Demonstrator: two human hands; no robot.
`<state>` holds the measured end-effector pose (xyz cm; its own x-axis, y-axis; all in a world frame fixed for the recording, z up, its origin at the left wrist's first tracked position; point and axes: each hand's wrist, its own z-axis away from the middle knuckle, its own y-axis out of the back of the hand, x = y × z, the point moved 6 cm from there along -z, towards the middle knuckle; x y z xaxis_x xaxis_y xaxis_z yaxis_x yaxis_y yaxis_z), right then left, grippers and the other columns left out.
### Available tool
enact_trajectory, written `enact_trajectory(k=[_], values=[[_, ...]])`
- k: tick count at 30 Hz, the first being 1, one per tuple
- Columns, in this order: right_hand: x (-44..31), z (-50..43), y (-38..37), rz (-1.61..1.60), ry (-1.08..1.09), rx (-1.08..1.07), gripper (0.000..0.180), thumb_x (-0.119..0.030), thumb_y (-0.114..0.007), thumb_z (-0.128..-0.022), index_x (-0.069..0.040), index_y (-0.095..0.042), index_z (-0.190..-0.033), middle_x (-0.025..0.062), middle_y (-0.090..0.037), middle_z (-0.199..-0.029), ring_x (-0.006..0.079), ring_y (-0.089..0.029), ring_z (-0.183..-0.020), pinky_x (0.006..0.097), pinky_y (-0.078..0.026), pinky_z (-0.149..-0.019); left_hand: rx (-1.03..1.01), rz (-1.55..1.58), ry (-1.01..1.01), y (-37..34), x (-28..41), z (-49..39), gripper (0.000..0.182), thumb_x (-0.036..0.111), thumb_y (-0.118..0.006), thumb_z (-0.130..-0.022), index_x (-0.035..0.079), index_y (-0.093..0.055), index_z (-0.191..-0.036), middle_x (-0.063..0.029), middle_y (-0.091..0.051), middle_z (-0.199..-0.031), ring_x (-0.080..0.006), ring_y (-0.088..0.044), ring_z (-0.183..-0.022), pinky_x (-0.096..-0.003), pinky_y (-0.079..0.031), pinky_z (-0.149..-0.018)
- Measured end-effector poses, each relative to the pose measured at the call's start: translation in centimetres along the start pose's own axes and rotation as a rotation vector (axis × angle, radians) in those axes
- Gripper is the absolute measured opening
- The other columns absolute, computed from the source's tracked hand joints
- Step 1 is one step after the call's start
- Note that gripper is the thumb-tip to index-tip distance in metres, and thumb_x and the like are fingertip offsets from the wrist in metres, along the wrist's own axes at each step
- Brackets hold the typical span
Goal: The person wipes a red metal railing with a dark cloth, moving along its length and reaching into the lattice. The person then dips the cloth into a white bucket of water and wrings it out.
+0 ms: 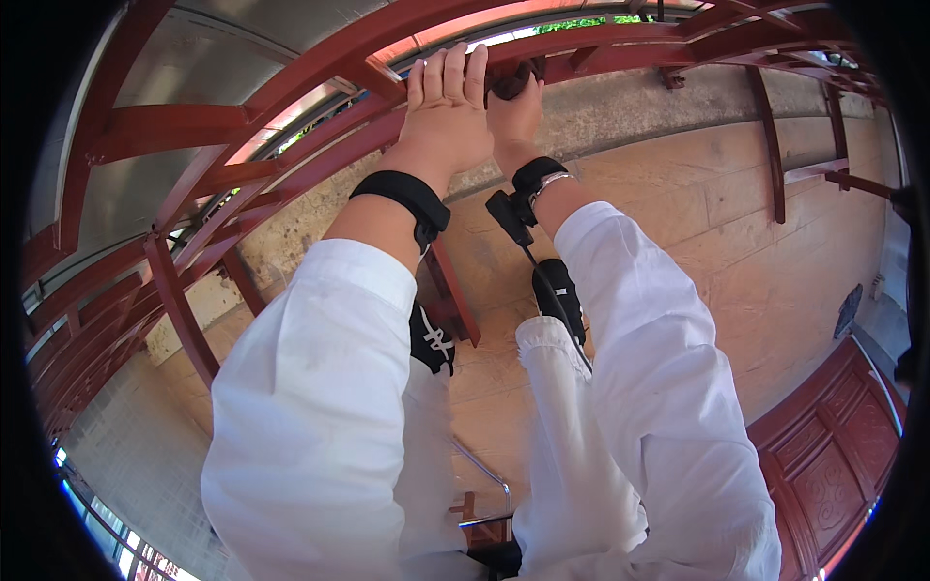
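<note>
My left hand [449,109] lies palm-side down, fingers extended and close together, at the dark red metal frame [312,80] near the top of the view. Beside it, on the right, my right hand [517,116] has its fingers curled around a dark, rounded object [511,83] against the same frame; what that object is, I cannot tell. The two hands touch or overlap near the wrists. Each wrist wears a black strap, and a small black device [508,218] with a cable hangs by the right one.
Red metal posts [766,145] stand on both sides over tan floor slabs [668,218]. A low concrete ledge [617,109] runs behind the frame. Below are my black shoes [558,290], a metal-legged item [487,465], and a carved red door [828,486] at lower right.
</note>
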<state>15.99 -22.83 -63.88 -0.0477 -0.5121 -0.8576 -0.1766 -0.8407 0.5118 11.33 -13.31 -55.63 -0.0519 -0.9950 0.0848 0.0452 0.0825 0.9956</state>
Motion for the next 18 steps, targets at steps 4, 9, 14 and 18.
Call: enact_trajectory(k=[4, 9, 14, 18], values=[[-1.3, 0.7, 0.0, -0.595, -0.076, 0.146, 0.026, -0.006, -0.068, -0.073, -0.003, -0.057, -0.097, 0.0141, -0.064, -0.087, 0.0319, -0.061, -0.089, 0.0361, -0.050, -0.079, 0.010, 0.016, -0.017, -0.2, -0.2, -0.1, 0.093, 0.026, -0.058, -0.073, 0.004, -0.008, -0.148, -0.0159, -0.017, -0.147, -0.0353, -0.012, -0.138, -0.0502, -0.004, -0.114], [-1.7, -0.7, 1.7, -0.271, 0.369, 0.097, 0.021, -0.011, -0.072, -0.070, -0.007, -0.056, -0.085, 0.0079, -0.059, -0.074, 0.0297, -0.058, -0.077, 0.0392, -0.046, -0.085, 0.127, 0.046, -0.092, -0.1, -0.3, 0.1, 0.092, 0.021, -0.058, -0.072, 0.004, -0.007, -0.147, -0.0172, -0.019, -0.145, -0.0371, -0.013, -0.137, -0.0517, -0.005, -0.113], [-0.6, -0.4, 0.8, 0.234, 0.469, 0.134, 0.036, -0.023, -0.076, -0.069, -0.013, -0.063, -0.101, 0.0025, -0.066, -0.099, 0.0202, -0.061, -0.099, 0.0445, -0.026, -0.111, 0.095, 0.036, -0.082, 0.1, -0.2, 0.1, 0.093, 0.019, -0.057, -0.073, 0.004, -0.005, -0.147, -0.0176, -0.017, -0.145, -0.0377, -0.014, -0.137, -0.0513, -0.005, -0.113], [-1.1, -0.7, 1.3, 0.123, 0.252, 0.010, 0.028, -0.021, -0.074, -0.071, -0.011, -0.063, -0.095, 0.0078, -0.068, -0.090, 0.0277, -0.064, -0.091, 0.0413, -0.046, -0.089, 0.082, 0.037, -0.055, 0.2, -0.1, -0.1, 0.091, 0.017, -0.056, -0.072, 0.004, -0.006, -0.148, -0.0165, -0.018, -0.146, -0.0366, -0.014, -0.137, -0.0516, -0.004, -0.113]])
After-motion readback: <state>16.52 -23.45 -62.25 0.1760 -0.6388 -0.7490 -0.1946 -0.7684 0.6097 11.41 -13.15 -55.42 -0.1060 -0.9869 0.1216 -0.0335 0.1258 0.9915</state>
